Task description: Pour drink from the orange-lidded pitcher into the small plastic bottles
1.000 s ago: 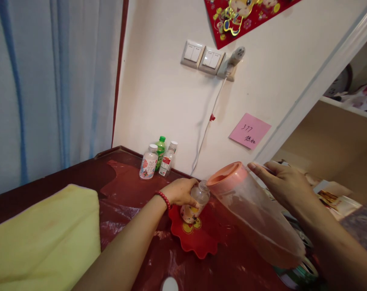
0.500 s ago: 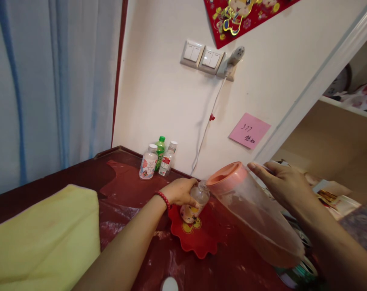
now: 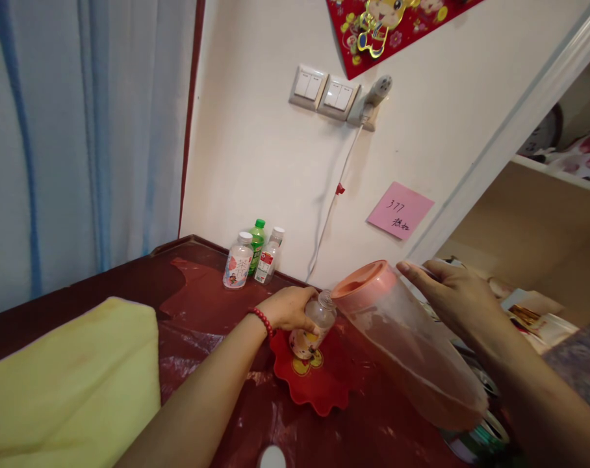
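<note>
Gripped in two hands: clear bottle (image 3: 327, 317) and tilted pitcher (image 3: 412, 357)

Bottle: clasped round its side by the left hand (image 3: 289, 309), tilted slightly to the right, placed over a red dish (image 3: 324, 395). Pitcher: grasped at the handle by the right hand (image 3: 453, 286), its rim brought to the bottle's open mouth; whether the two are touching cannot be told.

Surface and room: dark red table (image 3: 241, 426), partly covered with crinkled, shiny film, set against a white wall (image 3: 256, 149). Wall fitted with two double switches (image 3: 321, 91) and a plugged-in white cord (image 3: 329, 218). Left side hung with a pale blue curtain (image 3: 104, 143); right side occupied by open shelving (image 3: 533, 221).

Materials and shapes: pitcher moulded in cloudy, translucent plastic, topped with a coral-coloured lid; dish scalloped and marked with a yellow motif; yellow cloth (image 3: 85, 390) laid flat at left; white cap (image 3: 273, 457) cut off by the lower edge.

Labels: three capped bottles (image 3: 237, 268) grouped by the wall, one printed with 茶 and a π-like mark. Pink note (image 3: 401, 210) inscribed "377", with handwritten characters below.
</note>
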`<state>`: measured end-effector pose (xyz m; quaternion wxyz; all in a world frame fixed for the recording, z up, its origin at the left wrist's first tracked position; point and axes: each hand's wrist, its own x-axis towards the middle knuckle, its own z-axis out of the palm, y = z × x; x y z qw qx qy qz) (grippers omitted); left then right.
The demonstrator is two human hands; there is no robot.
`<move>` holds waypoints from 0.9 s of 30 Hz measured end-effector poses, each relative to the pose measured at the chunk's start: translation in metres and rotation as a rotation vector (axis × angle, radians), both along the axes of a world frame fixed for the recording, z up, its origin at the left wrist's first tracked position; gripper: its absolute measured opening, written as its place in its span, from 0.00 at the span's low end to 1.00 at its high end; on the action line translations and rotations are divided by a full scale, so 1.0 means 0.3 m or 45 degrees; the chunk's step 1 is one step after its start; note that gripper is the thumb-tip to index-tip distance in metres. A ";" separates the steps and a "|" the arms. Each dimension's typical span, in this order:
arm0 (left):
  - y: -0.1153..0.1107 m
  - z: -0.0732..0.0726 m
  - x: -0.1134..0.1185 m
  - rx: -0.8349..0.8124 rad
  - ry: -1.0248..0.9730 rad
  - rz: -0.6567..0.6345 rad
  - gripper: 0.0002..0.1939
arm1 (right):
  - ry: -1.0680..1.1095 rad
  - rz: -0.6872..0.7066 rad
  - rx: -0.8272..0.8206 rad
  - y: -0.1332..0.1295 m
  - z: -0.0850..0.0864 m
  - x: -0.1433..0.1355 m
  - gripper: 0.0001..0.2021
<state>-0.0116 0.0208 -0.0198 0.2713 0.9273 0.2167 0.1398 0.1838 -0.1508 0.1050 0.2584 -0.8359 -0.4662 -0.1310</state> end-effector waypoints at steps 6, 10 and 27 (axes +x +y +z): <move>-0.002 0.003 -0.002 0.012 -0.014 -0.014 0.35 | 0.002 -0.005 0.005 0.008 0.002 -0.004 0.31; -0.005 0.008 -0.003 0.002 0.000 -0.004 0.34 | -0.005 0.009 0.006 0.008 0.002 -0.003 0.31; -0.007 0.010 -0.005 -0.008 0.005 -0.001 0.33 | -0.092 0.031 0.033 0.002 0.007 -0.013 0.31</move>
